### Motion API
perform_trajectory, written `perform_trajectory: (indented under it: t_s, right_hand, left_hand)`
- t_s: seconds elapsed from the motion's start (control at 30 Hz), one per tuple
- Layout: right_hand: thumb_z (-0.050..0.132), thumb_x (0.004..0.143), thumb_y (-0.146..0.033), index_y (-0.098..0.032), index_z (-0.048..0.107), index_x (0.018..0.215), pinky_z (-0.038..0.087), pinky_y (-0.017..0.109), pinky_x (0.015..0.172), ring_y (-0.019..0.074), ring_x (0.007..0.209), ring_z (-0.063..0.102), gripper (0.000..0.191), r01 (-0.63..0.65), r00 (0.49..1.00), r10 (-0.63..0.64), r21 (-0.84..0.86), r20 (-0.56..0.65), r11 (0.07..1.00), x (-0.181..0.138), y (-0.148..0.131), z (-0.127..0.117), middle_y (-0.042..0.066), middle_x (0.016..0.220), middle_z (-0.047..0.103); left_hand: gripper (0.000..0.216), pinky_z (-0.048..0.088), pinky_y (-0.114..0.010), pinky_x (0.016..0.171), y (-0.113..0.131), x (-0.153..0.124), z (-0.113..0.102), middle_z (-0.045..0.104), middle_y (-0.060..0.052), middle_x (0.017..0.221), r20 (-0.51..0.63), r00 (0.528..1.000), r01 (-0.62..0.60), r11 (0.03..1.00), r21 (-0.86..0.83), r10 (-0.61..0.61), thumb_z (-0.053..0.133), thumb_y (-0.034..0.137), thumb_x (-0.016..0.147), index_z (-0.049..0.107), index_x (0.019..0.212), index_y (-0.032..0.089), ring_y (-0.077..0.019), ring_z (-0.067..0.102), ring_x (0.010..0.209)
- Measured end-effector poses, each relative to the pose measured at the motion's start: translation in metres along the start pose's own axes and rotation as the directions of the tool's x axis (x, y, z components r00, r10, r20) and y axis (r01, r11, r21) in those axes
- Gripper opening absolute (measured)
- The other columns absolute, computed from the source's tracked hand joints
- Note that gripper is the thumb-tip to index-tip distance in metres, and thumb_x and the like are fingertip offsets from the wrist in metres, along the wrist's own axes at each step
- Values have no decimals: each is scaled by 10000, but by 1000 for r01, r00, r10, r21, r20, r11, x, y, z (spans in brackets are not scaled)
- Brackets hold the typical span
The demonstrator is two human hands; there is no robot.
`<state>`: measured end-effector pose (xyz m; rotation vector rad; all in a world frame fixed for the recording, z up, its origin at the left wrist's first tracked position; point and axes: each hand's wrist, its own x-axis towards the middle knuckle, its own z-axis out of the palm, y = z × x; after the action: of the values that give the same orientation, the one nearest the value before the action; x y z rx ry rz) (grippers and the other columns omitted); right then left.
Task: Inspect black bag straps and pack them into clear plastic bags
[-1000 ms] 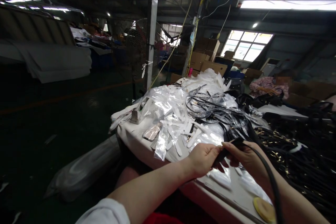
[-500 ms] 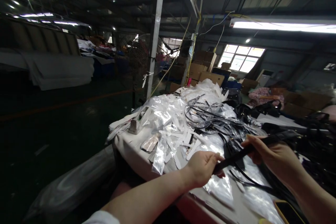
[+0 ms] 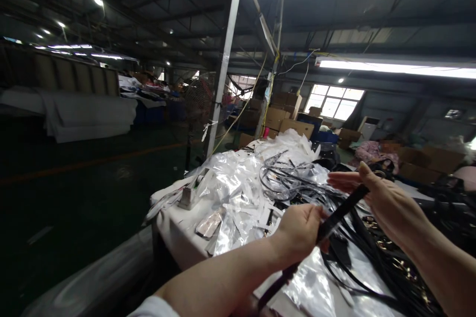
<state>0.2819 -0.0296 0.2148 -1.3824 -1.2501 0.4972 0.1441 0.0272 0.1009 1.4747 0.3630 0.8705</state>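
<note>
A flat black strap [image 3: 342, 212] slants across the front of me, its lower part hanging below my left wrist. My left hand [image 3: 300, 229] is closed around its middle. My right hand [image 3: 394, 204] is open at the strap's upper end, fingers stretched out and thumb raised; the strap's end meets the palm side and is partly hidden there. Beneath both hands lie clear plastic bags [image 3: 310, 285] and a tangle of thin black straps [image 3: 366, 270]. Gold-coloured metal fittings [image 3: 405, 270] show among black pieces below my right forearm.
The table [image 3: 178, 235] bears a heap of plastic bags [image 3: 234, 173], a phone-like flat object [image 3: 210, 223] and a small metal block [image 3: 186, 198]. A metal post [image 3: 223, 69] rises behind it. A fan [image 3: 201, 99] stands beyond, and a person [image 3: 375, 153] sits at far right.
The view has tipped upward a little. My right hand has opened from its grip on the strap, and the strap now slants more steeply. My left hand keeps hold.
</note>
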Motion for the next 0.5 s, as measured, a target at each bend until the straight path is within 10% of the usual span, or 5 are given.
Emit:
perform_trajectory:
  t_s: [0.27,0.37,0.5]
  right_hand:
    - [520,817,-729,-109,747,1071,522,370,495,223,422,603,707,-261,948,225,143,226,955,-15,9,37,72,506,663]
    - [435,841,-758,-147,685,1197,548,402,604,240,549,659,750,-357,888,218,306,406,883,-41,34,52,74,631,708]
    - [471,894,-673,-209,678,1148,547,397,814,238,872,691,568,-380,616,221,40,756,924,-103,81,60,74,979,731]
  left_hand:
    - [600,380,-219,345,47,6,11,466,50,419,54,998,3,958,-287,13,496,769,766,519,697,174,-89,401,310]
    - [550,245,-179,338,40,-4,7,385,82,420,-9,1000,15,956,-292,-18,559,705,784,508,666,170,-45,307,325]
    - [480,144,-167,350,28,-19,-25,366,93,448,-75,991,77,931,-358,-111,623,609,802,540,693,149,-21,235,352]
